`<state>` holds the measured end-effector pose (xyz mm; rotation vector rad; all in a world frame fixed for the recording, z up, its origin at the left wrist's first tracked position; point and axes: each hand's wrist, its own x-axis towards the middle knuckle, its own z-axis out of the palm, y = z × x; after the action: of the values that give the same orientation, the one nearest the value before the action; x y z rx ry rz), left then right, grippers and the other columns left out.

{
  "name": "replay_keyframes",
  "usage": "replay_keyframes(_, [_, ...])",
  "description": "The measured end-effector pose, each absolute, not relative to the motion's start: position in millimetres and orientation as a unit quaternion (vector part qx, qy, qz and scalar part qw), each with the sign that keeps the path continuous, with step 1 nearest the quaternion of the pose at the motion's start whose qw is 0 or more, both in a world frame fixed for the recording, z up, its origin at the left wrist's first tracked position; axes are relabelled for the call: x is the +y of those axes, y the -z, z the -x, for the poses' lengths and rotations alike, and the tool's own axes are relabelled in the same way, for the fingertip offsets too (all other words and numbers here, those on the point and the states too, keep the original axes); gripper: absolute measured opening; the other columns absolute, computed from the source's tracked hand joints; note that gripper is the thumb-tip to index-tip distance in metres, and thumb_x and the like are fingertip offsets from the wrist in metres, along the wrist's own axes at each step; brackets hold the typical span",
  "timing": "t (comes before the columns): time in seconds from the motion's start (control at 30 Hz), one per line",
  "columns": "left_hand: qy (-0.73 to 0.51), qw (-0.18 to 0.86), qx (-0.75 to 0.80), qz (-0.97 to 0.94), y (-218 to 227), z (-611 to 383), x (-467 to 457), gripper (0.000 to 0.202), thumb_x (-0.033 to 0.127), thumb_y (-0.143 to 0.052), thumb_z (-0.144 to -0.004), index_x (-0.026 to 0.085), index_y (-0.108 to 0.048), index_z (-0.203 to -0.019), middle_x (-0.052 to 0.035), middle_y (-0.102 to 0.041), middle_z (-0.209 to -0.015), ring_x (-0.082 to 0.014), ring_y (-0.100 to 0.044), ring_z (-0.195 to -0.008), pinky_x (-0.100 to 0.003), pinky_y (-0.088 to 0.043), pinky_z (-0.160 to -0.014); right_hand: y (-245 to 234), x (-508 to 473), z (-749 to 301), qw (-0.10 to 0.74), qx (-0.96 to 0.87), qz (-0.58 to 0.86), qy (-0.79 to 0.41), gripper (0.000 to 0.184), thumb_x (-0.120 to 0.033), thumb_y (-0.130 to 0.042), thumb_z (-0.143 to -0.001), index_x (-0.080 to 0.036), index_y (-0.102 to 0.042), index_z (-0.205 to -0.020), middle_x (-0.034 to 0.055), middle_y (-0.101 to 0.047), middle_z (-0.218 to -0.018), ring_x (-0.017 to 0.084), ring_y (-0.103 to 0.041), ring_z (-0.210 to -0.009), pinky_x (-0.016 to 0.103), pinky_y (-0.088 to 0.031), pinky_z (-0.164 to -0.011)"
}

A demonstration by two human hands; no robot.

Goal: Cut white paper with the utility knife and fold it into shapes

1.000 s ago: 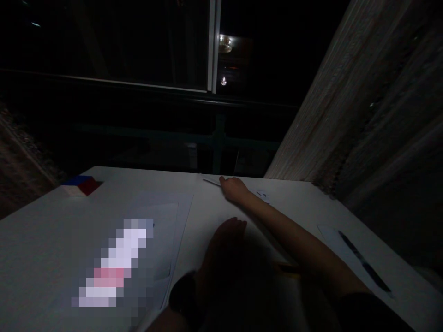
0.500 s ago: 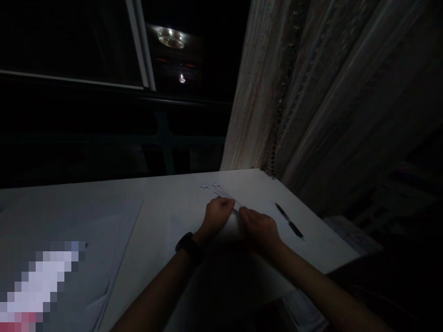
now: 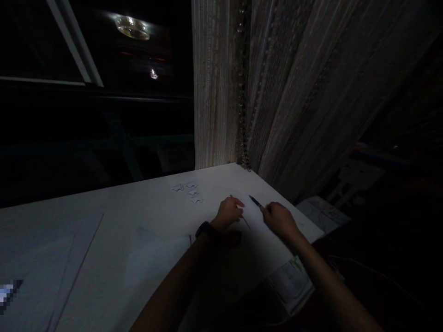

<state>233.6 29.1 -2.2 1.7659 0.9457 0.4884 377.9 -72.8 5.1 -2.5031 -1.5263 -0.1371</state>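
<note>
Right hand [image 3: 279, 220] grips one end of a dark pen [image 3: 255, 201] near the right edge of the bench [image 3: 131, 203], while left hand [image 3: 229, 212], fingers loosely bent, lies at white paper [image 3: 255, 217], its hold impossible to tell, with small white pieces [image 3: 193, 193] toward the far edge.

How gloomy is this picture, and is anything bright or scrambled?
Head view throughout: very dim; the ring-shaped light glares brightest; deep shadow darkens the table below the left hand; the small white pieces look too soft for detail; pixel blocks hide something at the left edge.
</note>
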Motion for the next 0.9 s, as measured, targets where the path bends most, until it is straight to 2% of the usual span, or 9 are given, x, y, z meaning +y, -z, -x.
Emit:
replay_keyframes(0.1, [-0.176, 0.397, 0.377, -0.818, -1, -241, 28, 0.025, 0.011, -0.057, -0.068, 0.013, -0.064, -0.091, -0.0034, -0.062, -0.066, -0.0132, -0.059, -0.056, -0.025, -0.048, -0.058, -9, -71, -380, 0.129, -0.497, 0.858, 0.027, 0.033, -0.034, -0.037, -0.087, -0.009, -0.059, -0.084, 0.0157, -0.064, -0.084, 0.021, -0.061, -0.078, 0.028, -0.037, -0.064])
replay_keyframes(0.2, [-0.180, 0.307, 0.348, -0.867, -9, -243, 23, 0.025, 0.018, -0.061, -0.068, 0.015, -0.063, -0.093, -0.0062, -0.065, -0.081, -0.0173, -0.061, -0.076, -0.026, -0.047, -0.072, -14, -69, -384, 0.188, -0.474, 0.860, 0.015, 0.034, -0.034, -0.035, -0.088, -0.008, -0.057, -0.088, 0.0157, -0.065, -0.083, 0.021, -0.061, -0.077, 0.026, -0.037, -0.062])
replay_keyframes(0.27, [-0.187, 0.245, 0.337, -0.890, -14, -240, 17, 0.034, 0.028, -0.065, -0.068, 0.015, -0.060, -0.099, -0.0092, -0.063, -0.092, -0.0222, -0.058, -0.091, -0.030, -0.045, -0.079, -16, -67, -387, 0.216, -0.468, 0.857, 0.004, 0.033, -0.034, -0.036, -0.087, -0.009, -0.058, -0.087, 0.0149, -0.066, -0.082, 0.021, -0.061, -0.077, 0.026, -0.037, -0.063])
replay_keyframes(0.33, [-0.176, 0.179, 0.359, -0.899, -19, -234, 11, 0.049, 0.037, -0.069, -0.064, 0.012, -0.056, -0.104, -0.0143, -0.060, -0.099, -0.0279, -0.055, -0.097, -0.034, -0.045, -0.078, -17, -65, -388, 0.230, -0.468, 0.853, -0.004, 0.033, -0.035, -0.037, -0.087, -0.010, -0.058, -0.084, 0.0140, -0.066, -0.081, 0.021, -0.061, -0.077, 0.026, -0.037, -0.062])
replay_keyframes(0.43, [-0.154, 0.107, 0.377, -0.907, -21, -226, 0, 0.059, 0.046, -0.070, -0.060, 0.010, -0.053, -0.104, -0.0192, -0.053, -0.107, -0.0299, -0.055, -0.092, -0.037, -0.045, -0.075, -17, -63, -389, 0.246, -0.469, 0.848, -0.008, 0.033, -0.036, -0.038, -0.086, -0.011, -0.059, -0.081, 0.0132, -0.066, -0.081, 0.021, -0.061, -0.077, 0.025, -0.036, -0.061])
replay_keyframes(0.57, [-0.134, 0.084, 0.296, -0.942, -8, -225, -12, 0.063, 0.059, -0.064, -0.060, 0.012, -0.055, -0.101, -0.0192, -0.052, -0.111, -0.0340, -0.049, -0.105, -0.044, -0.038, -0.087, -18, -62, -387, 0.273, -0.464, 0.842, -0.031, 0.032, -0.038, -0.040, -0.084, -0.012, -0.059, -0.077, 0.0114, -0.066, -0.078, 0.020, -0.061, -0.075, 0.025, -0.036, -0.060])
replay_keyframes(0.67, [-0.159, 0.085, 0.290, -0.940, 5, -229, -16, 0.067, 0.065, -0.057, -0.062, 0.012, -0.055, -0.103, -0.0204, -0.051, -0.116, -0.0352, -0.044, -0.112, -0.045, -0.035, -0.093, -18, -59, -387, 0.302, -0.457, 0.834, -0.065, 0.033, -0.040, -0.041, -0.083, -0.013, -0.059, -0.075, 0.0093, -0.066, -0.073, 0.018, -0.061, -0.071, 0.024, -0.037, -0.058])
replay_keyframes(0.8, [-0.163, 0.088, 0.299, -0.936, 13, -232, -18, 0.070, 0.064, -0.056, -0.064, 0.013, -0.052, -0.110, -0.0207, -0.046, -0.126, -0.0348, -0.042, -0.116, -0.043, -0.038, -0.091, -18, -56, -387, 0.340, -0.449, 0.819, -0.114, 0.035, -0.040, -0.039, -0.084, -0.014, -0.059, -0.074, 0.0070, -0.065, -0.066, 0.016, -0.060, -0.064, 0.024, -0.037, -0.057])
replay_keyframes(0.9, [-0.172, 0.084, 0.291, -0.937, 17, -235, -19, 0.072, 0.065, -0.052, -0.066, 0.010, -0.052, -0.112, -0.0221, -0.046, -0.126, -0.0335, -0.044, -0.116, -0.041, -0.040, -0.091, -17, -56, -381, 0.313, -0.466, 0.825, -0.064, 0.031, -0.040, -0.042, -0.082, -0.014, -0.057, -0.072, 0.0073, -0.065, -0.069, 0.016, -0.059, -0.066, 0.024, -0.036, -0.058])
